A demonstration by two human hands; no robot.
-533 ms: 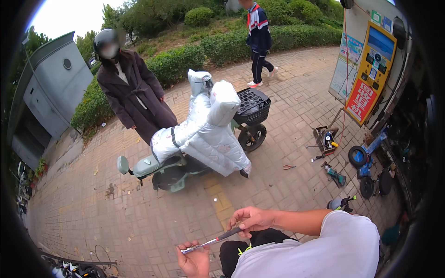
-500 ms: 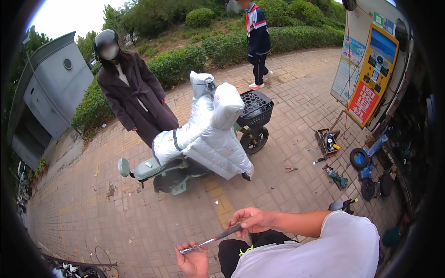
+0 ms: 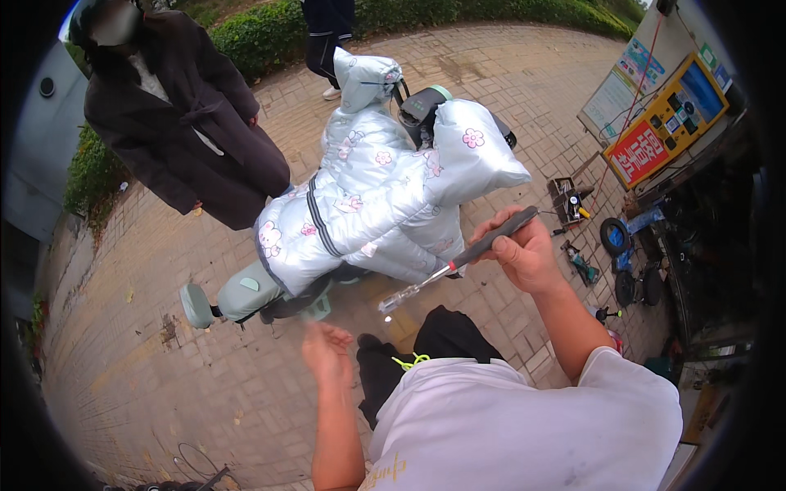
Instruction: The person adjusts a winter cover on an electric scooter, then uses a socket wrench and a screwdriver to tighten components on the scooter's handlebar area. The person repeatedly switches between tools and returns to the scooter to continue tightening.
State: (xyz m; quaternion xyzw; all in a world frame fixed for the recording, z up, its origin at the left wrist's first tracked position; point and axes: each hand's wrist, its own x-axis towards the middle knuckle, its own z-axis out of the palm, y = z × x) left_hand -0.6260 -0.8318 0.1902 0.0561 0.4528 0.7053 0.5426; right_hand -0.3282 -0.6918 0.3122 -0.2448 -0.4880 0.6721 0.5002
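My right hand [image 3: 524,252] is closed around the dark handle of a ratchet wrench [image 3: 434,276] with a red ring and shiny metal shaft. The wrench slants down to the left, its metal end slightly blurred. My left hand [image 3: 327,350] is below and left of that end, apart from it, with fingers loosely bent and nothing visible in them. Just beyond both hands stands a pale green scooter [image 3: 246,293], largely covered by a padded silver quilt [image 3: 368,190] with pink flower prints. The quilt's near mitt [image 3: 477,151] sits behind my right hand.
A person in a dark coat [image 3: 182,110] and helmet stands left of the scooter; another person's dark trousers [image 3: 323,53] show beyond. At right are a toolbox [image 3: 566,200], a green power tool [image 3: 581,263], small wheels [image 3: 616,236] and a yellow-red machine [image 3: 667,119]. Brick paving [image 3: 123,360] surrounds us.
My right hand has raised the wrench up and to the right. My left hand has let go of its metal end. The view has shifted, and the scooter appears closer.
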